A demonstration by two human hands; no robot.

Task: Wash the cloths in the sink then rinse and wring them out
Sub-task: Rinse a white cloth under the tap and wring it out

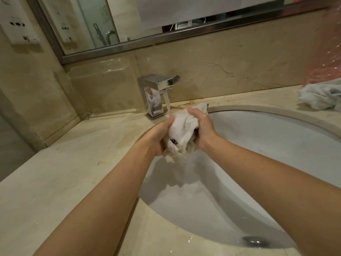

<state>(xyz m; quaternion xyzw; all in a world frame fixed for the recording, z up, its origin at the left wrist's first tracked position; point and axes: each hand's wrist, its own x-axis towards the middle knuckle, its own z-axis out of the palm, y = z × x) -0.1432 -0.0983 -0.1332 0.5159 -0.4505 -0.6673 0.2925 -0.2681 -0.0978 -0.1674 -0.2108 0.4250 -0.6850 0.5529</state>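
Note:
A wet white cloth is bunched between both hands over the white sink basin, right under the running stream from the chrome tap. My left hand grips its left side, thumb on top. My right hand grips its right side, fingers curled round the cloth. Water drips from the cloth's lower end into the basin. More white cloth lies crumpled on the counter at the far right.
The beige marble counter surrounds the basin. The drain sits at the basin's near end. A mirror hangs on the wall behind, wall sockets are at upper left, and a pink plastic sheet hangs at the right edge.

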